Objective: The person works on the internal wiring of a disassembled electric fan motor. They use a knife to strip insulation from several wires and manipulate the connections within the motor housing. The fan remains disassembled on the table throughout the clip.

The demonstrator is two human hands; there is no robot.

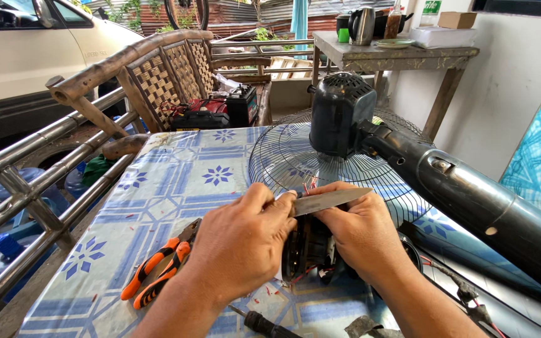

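Left hand (240,241): fingers clamped on knife (327,200) handle.
Right hand (361,231): fingers closed around motor (308,247), on table (176,181) centre.
Progress: judged midway; wires exposed, fan (345,125) dismantled, pliers (158,269) idle.

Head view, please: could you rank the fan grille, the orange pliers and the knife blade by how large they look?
1. Fan grille, clearly largest.
2. Orange pliers.
3. Knife blade, similar in length to the pliers, so that order is unsure.

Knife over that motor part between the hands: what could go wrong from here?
1. The knife blade lies against the right hand while the left hand grips its handle end; a slip could cut fingers.
2. Thin red wires sit beside the blade and could get nicked.
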